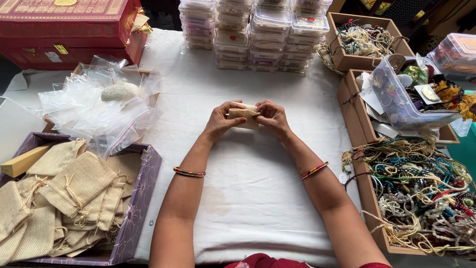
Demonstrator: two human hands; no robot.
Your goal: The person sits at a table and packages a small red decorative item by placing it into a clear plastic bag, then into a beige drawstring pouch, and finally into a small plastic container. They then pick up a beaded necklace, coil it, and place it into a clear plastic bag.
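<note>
A small beige burlap drawstring pouch (pixel 244 116) is held above the middle of the white cloth-covered table (pixel 248 188), between both hands. The left hand (pixel 218 121) is closed on the pouch's left edge, with the thumb laid over the top; the right hand (pixel 272 117) is closed on its right edge, the fingers curled over the upper rim. The pouch is seen as a flat, pale tan rectangle of coarse weave, its top edge folded or gathered between the fingertips; whether its mouth is open cannot be told. A thin multicoloured beaded bangle (pixel 189 172) is worn on the left wrist, and a red and gold bangle (pixel 314 170) on the right.

To the left, a purple floral-patterned cardboard box (pixel 144 198) is filled with a heap of similar burlap pouches (pixel 69 198). Behind it a pile of clear plastic zip bags (pixel 99 114) is spread, and a red and gold decorated box (pixel 69 30) is set at the far left corner. Stacks of clear plastic lidded containers (pixel 258 34) are lined along the far edge. To the right, brown cardboard trays (pixel 353 116) are seen, and a tangle of beaded necklaces in many colours (pixel 416 193) is piled in the nearest one.
</note>
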